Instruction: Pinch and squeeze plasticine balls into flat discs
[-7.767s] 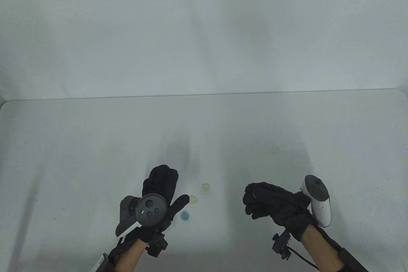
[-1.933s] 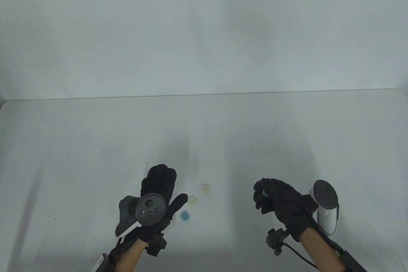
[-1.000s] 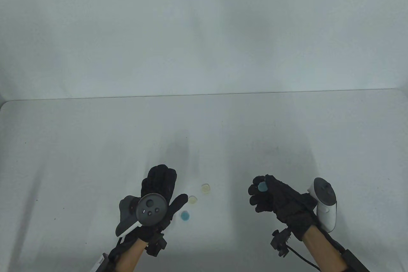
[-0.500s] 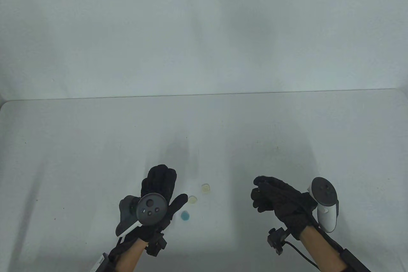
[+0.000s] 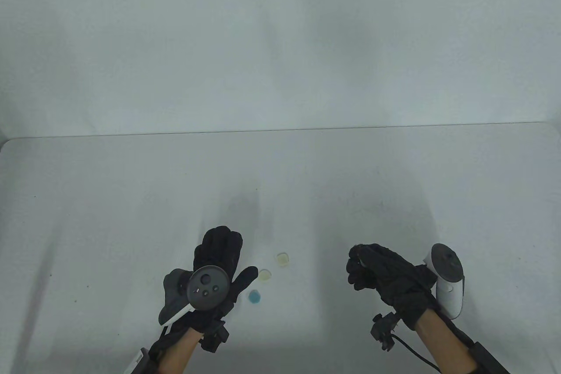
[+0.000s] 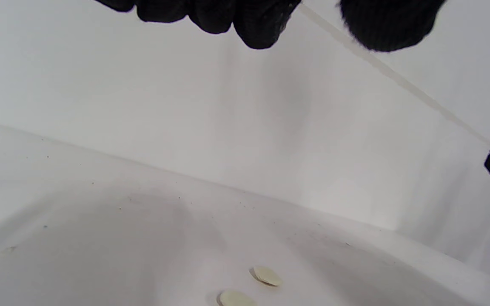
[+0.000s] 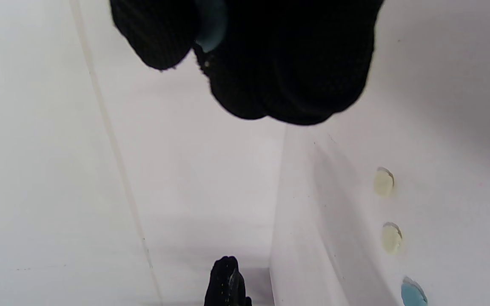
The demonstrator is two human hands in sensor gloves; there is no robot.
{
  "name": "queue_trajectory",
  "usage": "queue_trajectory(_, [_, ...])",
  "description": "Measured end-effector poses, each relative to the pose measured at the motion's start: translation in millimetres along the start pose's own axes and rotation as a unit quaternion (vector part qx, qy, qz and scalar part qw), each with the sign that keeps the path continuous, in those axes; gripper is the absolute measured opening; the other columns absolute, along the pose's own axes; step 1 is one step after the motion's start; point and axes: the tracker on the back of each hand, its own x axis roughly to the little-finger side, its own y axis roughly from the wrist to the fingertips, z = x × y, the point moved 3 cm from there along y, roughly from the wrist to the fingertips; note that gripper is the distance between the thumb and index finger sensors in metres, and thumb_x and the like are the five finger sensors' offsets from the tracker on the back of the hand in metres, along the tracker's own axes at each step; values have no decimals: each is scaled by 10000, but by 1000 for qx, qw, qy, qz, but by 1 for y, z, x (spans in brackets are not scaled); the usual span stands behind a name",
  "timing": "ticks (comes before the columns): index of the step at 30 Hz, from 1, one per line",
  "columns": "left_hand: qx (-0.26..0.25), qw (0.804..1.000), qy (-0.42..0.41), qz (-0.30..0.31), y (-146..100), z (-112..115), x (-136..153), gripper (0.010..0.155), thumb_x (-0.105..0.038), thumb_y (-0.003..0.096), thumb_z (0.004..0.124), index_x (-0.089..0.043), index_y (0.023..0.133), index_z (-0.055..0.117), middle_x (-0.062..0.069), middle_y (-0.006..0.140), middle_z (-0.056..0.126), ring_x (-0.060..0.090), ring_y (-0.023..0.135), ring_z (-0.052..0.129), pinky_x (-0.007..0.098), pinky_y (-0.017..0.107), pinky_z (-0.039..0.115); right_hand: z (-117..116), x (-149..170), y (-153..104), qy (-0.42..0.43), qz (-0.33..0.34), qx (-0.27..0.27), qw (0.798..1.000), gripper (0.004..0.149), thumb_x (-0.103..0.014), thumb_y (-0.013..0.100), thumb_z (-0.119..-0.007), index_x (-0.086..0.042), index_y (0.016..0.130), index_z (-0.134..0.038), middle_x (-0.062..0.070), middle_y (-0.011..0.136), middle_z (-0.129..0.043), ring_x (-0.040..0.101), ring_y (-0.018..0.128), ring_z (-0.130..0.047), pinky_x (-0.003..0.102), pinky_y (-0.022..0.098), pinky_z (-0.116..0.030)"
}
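Looks like a bare recording or lab setup rather than a home: plain white table (image 5: 109, 216) with a rounded corner, set against a seamless white backdrop (image 5: 280, 40), and black sensor gloves with strapped-on trackers (image 5: 446, 279) and trailing cable (image 5: 412, 350).

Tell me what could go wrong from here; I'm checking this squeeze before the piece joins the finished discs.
1. The right hand pinches the blue piece in the air over the table; a slip could drop it.
2. Only its edge shows between the fingers, so uneven flattening may go unseen.
3. Setting it down carelessly could land it on the blue disc or the pale discs.
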Motion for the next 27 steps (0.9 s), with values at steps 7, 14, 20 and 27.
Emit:
queue_trajectory(7, [-2, 1000, 0, 1, 0, 0, 0, 802, -501, 542, 646, -11, 1141, 436, 308, 1161, 332, 581, 1060, 355, 660, 723, 395, 0, -5, -3, -33, 16, 26, 999, 409, -405, 537, -788, -82, 781, -845, 25, 555, -995, 156, 402, -1040, 203, 255, -967])
queue_trajectory(14, [-4, 1000, 1, 0, 0, -1, 0, 802, -500, 542, 648, -11, 1141, 435, 308, 1161, 331, 581, 1060, 354, 660, 723, 394, -1, 9, 1, 50, 1, -36, 998, 760, -594, 590, -579, 4, 1060, -582, 211, 957, -799, 399, 780, -886, 442, 549, -847])
queue_trajectory(20, [-3, 1000, 1, -2, 0, -1, 1, 803, -501, 542, 647, -10, 1141, 435, 309, 1161, 332, 582, 1059, 354, 660, 723, 394, 0, 9, 2, 22, -8, -15, 1000, 632, -536, 592, -632, -31, 960, -724, 134, 791, -931, 280, 598, -998, 331, 433, -917])
queue_trajectory(27, [-1, 1000, 1, -1, 0, -1, 1, 801, -500, 543, 647, -10, 1141, 436, 308, 1161, 332, 580, 1060, 353, 660, 723, 394, 5, 2, -2, -18, 1, 47, 999, 440, -428, 568, -720, -72, 784, -863, 37, 542, -1015, 137, 364, -1050, 215, 243, -954])
